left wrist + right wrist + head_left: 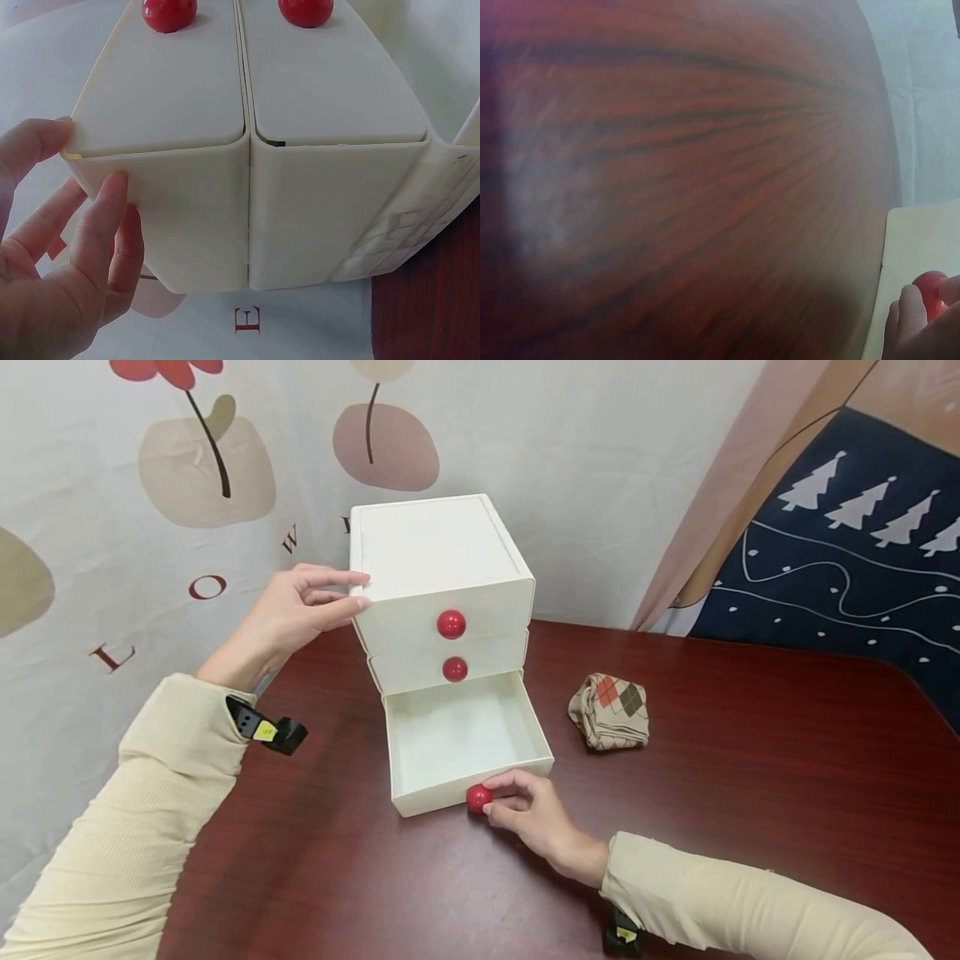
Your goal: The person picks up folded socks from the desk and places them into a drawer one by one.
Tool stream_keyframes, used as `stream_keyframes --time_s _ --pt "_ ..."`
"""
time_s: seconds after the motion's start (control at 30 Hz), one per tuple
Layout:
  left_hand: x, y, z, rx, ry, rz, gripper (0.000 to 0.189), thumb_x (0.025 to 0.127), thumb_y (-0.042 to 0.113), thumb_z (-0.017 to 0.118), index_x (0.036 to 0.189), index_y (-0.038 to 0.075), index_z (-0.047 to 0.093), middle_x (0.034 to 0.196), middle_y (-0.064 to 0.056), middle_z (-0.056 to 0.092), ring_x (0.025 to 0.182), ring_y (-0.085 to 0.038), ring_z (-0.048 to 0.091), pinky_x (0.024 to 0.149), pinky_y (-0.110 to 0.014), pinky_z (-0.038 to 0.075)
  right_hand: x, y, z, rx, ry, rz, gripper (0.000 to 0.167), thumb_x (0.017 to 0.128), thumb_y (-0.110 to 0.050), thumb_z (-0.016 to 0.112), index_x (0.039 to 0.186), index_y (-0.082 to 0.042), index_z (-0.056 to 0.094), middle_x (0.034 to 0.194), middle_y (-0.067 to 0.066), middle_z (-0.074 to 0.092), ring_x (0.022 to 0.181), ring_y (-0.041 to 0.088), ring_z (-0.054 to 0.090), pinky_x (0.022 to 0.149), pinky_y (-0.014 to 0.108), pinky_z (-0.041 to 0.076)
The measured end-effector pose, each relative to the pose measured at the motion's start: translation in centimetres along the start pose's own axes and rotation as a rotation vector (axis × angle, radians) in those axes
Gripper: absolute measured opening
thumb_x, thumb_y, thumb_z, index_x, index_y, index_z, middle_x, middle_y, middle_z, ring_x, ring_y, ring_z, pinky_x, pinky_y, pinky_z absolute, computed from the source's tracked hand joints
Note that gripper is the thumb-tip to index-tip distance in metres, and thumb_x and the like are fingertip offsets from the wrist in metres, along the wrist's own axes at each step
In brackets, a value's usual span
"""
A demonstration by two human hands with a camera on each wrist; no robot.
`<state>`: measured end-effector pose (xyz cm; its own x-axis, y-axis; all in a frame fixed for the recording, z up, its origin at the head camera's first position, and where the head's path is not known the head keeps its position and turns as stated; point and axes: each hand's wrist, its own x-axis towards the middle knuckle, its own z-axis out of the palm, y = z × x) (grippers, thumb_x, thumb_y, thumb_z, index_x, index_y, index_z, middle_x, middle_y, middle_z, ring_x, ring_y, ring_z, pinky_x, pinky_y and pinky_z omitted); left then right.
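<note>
A white three-drawer unit (442, 543) stands on the table, each drawer with a round red knob. Its bottom drawer (457, 735) is pulled out and looks empty inside; the top drawer (172, 90) and middle drawer (330, 90) are closed. My right hand (543, 822) pinches the bottom drawer's red knob (479, 798) between thumb and fingers; the right wrist view catches the knob (930, 292) at its lower right edge. With fingers spread, my left hand (288, 614) rests against the unit's upper left front corner, its fingertips (115, 184) on the side wall.
A folded beige argyle cloth (611, 712) lies on the dark red wooden table (750, 760), right of the unit. Behind hangs a white curtain (585, 468) with flower prints, and a navy cloth with white trees (855, 543) is at the right.
</note>
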<state>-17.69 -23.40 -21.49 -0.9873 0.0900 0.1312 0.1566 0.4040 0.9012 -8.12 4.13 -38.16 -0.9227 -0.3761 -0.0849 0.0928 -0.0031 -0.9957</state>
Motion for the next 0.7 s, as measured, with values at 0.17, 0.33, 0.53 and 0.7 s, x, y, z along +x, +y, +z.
stream_keyframes --time_s 0.17,0.33,0.53,0.7 --pt "0.0 -0.1 0.0 -0.008 -0.003 0.004 0.038 0.081 0.018 0.065 0.117 0.006 0.059 0.11 0.001 0.033 0.087 -0.001 0.058 0.075 -0.017 0.049 -0.1 -0.2 -0.5 -0.039 -0.064 0.0 0.027 0.078 0.009 0.057 0.105 0.013 0.054 0.102 0.023 0.057 0.084 0.028 0.061 0.07 0.03 0.053" --pt "-0.2 -0.1 0.0 -0.017 -0.011 -0.005 0.039 0.082 0.019 0.065 0.118 0.006 0.058 0.111 0.001 0.033 0.088 -0.002 0.058 0.077 -0.018 0.048 -0.5 -1.0 -1.8 -0.116 -0.132 -0.048 0.027 0.079 0.008 0.058 0.106 0.012 0.055 0.107 0.024 0.055 0.09 0.035 0.059 0.073 0.031 0.053" --pt "-0.2 0.0 0.1 -0.031 -0.016 0.0 0.038 0.082 0.018 0.065 0.117 0.007 0.059 0.11 0.001 0.033 0.088 -0.002 0.058 0.076 -0.016 0.048 -1.2 -2.8 -5.1 -0.307 -0.153 -0.183 0.019 0.078 0.004 0.062 0.096 0.01 0.059 0.094 0.025 0.06 0.082 0.03 0.062 0.073 0.025 0.052" --pt "-0.2 0.1 -0.1 -0.029 -0.016 0.002 0.039 0.081 0.018 0.065 0.118 0.007 0.058 0.111 0.001 0.033 0.088 -0.002 0.058 0.076 -0.016 0.048 -1.1 -5.3 -8.6 -0.433 -0.123 -0.235 0.017 0.077 0.0 0.065 0.093 0.006 0.062 0.088 0.018 0.062 0.078 0.019 0.062 0.07 0.026 0.052"
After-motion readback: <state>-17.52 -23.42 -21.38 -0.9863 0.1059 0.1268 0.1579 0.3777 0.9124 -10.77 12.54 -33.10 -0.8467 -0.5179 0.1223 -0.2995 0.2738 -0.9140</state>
